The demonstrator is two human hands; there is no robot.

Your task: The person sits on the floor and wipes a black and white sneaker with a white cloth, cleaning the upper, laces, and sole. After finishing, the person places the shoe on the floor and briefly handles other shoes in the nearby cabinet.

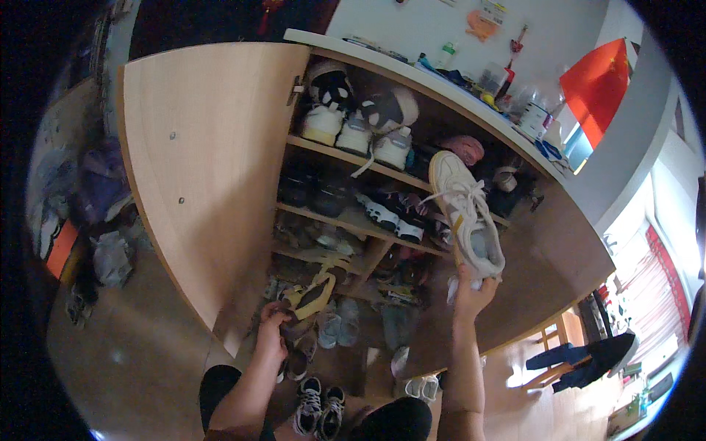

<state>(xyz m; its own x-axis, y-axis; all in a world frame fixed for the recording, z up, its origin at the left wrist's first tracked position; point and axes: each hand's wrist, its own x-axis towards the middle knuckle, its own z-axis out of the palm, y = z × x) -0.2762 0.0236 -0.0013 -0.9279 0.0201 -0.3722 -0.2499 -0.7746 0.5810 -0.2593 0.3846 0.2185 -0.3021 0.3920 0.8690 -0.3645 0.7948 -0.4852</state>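
Observation:
My right hand (475,295) grips the heel of a white lace-up sneaker (469,212), holding it toe-up in front of the right side of an open shoe cabinet. A yellowish shoe (315,296) with a dark inside is in my left hand (274,320), low before the bottom shelves. White sneakers (354,134) stand on the upper shelf (353,157), with dark-and-white shoes (394,107) behind them. Black-and-white shoes (394,215) rest on the shelf below, beside dark shoes (325,193).
The cabinet's left door (209,154) stands wide open, its right door (529,275) too. Several items cover the cabinet top (463,91). Grey shoes (337,325) and laced sneakers (320,408) are near the floor. Bags (110,259) lie at the left, a wooden chair (568,336) at the right.

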